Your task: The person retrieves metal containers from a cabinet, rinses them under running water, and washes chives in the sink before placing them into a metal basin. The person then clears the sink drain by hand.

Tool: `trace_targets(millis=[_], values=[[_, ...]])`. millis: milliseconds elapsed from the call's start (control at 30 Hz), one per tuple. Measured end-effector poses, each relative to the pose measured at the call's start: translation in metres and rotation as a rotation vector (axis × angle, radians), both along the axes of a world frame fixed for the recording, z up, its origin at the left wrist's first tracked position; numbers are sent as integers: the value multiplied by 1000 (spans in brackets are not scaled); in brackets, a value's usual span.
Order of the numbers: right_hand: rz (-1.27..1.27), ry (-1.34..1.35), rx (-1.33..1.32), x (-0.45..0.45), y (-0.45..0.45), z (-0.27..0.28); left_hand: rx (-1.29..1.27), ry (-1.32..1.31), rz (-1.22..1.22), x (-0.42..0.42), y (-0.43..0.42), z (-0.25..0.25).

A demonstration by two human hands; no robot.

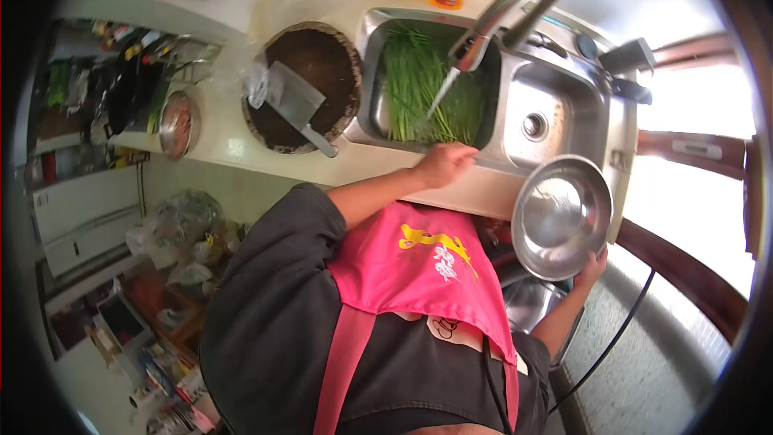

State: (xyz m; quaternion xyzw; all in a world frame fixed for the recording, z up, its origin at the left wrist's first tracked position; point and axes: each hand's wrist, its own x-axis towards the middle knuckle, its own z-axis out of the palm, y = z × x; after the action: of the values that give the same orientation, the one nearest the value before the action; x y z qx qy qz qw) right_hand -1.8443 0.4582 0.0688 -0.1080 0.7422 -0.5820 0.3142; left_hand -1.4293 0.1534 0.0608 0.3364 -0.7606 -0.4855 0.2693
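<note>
Kitchen counter (225, 133): rinsing seems to be in hand.
By the right hand (592, 267), a bowl (562, 221) is gripped at the rim; a steady hold seems called for next. The left hand (445, 165) is half curled; whether anything is pinched cannot be told. Beyond, greens (415, 84) are spread in the left basin (374, 19), wetted by the running tap (501, 12).

The bowl (561, 213) is shiny metal; it is held mouth-up by the counter (491, 188). Greens (412, 84) lie wet in the sink (371, 72).
</note>
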Motion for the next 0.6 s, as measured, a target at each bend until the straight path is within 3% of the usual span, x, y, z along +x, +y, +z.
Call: trace_targets(millis=[67,100,167,233,267,333,400,500,567,600], values=[[77,83,135,-10,5,-7,-146,-43,274,70,-32,10],[115,128,202,-14,7,-9,-339,-34,380,114,-55,-1],[172,260,277,-22,8,-4,-536,-295,705,202,-90,18],[120,694,801,-20,-2,26,-513,-532,978,297,-112,13],[68,794,698,-22,-2,37,-369,-611,1097,343,-127,-1],[-28,879,541,-10,-21,65,-440,-885,1162,391,-158,-9],[-51,834,449,42,-69,109,-482,-853,1246,412,-200,-12],[160,884,392,104,-122,126,-404,-486,1096,443,-274,-26],[253,957,404,139,-147,126,-304,-242,785,437,-320,-31],[293,944,381,167,-158,128,-383,-217,704,423,-336,-23]])
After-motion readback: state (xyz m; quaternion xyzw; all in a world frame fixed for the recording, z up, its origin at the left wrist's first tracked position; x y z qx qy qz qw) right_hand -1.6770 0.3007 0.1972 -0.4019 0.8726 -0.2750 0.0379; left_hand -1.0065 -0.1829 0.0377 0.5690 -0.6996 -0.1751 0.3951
